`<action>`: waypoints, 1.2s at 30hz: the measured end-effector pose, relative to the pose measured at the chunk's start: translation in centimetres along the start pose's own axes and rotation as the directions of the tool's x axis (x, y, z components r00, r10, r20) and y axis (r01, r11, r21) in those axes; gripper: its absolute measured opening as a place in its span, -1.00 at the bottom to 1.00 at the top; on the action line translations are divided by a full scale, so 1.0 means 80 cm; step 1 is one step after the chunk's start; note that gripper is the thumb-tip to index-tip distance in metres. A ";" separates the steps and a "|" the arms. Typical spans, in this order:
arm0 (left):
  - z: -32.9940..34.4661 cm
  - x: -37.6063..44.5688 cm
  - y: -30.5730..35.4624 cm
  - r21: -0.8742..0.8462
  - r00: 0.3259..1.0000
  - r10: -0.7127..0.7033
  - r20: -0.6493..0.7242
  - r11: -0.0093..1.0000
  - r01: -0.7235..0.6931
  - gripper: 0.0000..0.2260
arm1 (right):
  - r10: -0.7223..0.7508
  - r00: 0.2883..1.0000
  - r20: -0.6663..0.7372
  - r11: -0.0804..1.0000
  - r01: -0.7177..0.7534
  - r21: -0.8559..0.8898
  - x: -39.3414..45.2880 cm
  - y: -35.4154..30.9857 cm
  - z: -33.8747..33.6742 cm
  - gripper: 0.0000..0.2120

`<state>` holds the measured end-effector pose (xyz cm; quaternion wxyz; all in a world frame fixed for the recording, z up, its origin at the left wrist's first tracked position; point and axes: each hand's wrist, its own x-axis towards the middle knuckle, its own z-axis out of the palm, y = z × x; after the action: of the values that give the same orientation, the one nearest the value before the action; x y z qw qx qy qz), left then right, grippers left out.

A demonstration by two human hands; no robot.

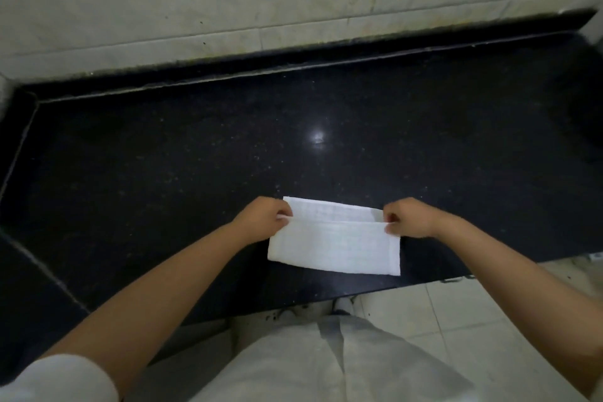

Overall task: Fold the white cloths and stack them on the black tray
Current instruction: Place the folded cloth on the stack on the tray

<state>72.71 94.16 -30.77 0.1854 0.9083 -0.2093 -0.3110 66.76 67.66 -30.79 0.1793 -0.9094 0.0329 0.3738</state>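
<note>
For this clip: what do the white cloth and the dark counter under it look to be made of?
White cloth: looks like a woven cotton-type fabric, matte, with a faint grid texture and soft creased fold edges; the exact fibre cannot be told. Dark counter: seems polished stone, perhaps granite, black with pale speckles and a sharp glossy reflection of a light.

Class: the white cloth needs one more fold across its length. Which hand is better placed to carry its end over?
Either, marginally the right hand: like the left hand, it pinches one end of the white cloth.
</note>
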 end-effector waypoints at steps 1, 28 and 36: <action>0.001 0.009 0.002 0.008 0.999 -0.013 -0.040 1.000 0.013 -0.80 | 0.030 0.998 -0.063 1.000 -0.031 -0.007 0.001 0.002 0.002 -0.89; 0.010 0.062 0.013 0.521 0.998 0.008 -0.057 0.853 0.023 -0.76 | 0.180 0.920 -0.347 0.976 -0.124 0.179 0.020 -0.001 0.016 -0.63; -0.071 0.034 0.021 0.445 0.946 0.228 -0.231 0.889 -0.106 -0.76 | 0.049 0.740 -0.671 0.949 0.175 0.263 -0.013 -0.008 -0.054 -0.84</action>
<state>77.91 92.53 -27.09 0.0361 0.9396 -0.3222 -0.1101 69.01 66.71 -27.05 0.3081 -0.9435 0.1220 0.0063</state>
